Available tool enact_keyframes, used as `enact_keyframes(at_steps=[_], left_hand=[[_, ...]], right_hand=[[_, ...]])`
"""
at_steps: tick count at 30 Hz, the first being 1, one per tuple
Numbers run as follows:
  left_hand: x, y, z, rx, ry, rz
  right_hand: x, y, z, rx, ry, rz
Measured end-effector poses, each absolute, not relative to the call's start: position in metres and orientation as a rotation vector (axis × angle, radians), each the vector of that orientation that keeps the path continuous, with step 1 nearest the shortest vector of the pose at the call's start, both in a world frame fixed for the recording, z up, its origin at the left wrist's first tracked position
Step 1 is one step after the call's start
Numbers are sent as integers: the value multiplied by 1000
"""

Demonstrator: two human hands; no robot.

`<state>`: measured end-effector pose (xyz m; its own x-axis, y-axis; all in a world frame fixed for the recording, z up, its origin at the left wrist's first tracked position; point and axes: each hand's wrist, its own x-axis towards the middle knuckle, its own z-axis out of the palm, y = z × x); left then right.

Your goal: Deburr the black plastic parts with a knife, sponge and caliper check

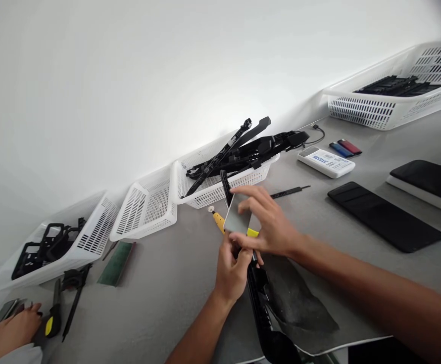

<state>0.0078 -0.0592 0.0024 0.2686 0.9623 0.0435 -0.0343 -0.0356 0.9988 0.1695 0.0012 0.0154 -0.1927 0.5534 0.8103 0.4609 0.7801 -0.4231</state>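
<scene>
My left hand (232, 270) is closed around a long black plastic part (260, 308), which runs from the table's front edge up toward the baskets. In my right hand (267, 220), thumb and fingers grip a light grey flat rectangular piece (237, 216) by its edges, against the black part. What the piece is made of I cannot tell. A yellow-handled tool (217, 220) lies partly hidden behind it. Beneath my right forearm is a dark, worn sheet (299, 303). A thin black strip (290, 192) rests beyond my right hand.
White baskets line the wall; the middle basket (224, 193) is heaped with black parts. On the right are a black phone (387, 216), a white device (326, 162) and lighters (345, 147). At left, another person's hand (13, 331) is near a cutter (54, 313) and a green sheet (116, 264).
</scene>
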Motion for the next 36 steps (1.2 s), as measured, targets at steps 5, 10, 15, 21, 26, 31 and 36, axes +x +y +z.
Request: enact_keyframes(at_steps=[5,10,15,21,26,31,36], left_hand=[[6,-61,3,1377,953,880],[7,-60,6,1250,939,903],[6,-58,3,1333,970,960],[6,-64,0,1397,936,915],[4,-64,-1,1345,955,972],[5,-59,-1,1324,985,1050],[3,-50,-2,1125,1084,1290]], right_hand=[[170,3,16,-789,-1814,89],[180,11,15,-966,-1723,65],[167,-1,17,-784,-1889,106],[185,16,18,-935,-1692,49],[190,19,17,-985,-1656,99],[174,4,20,-816,-1815,133],[168,-4,20,-604,-1963,227]])
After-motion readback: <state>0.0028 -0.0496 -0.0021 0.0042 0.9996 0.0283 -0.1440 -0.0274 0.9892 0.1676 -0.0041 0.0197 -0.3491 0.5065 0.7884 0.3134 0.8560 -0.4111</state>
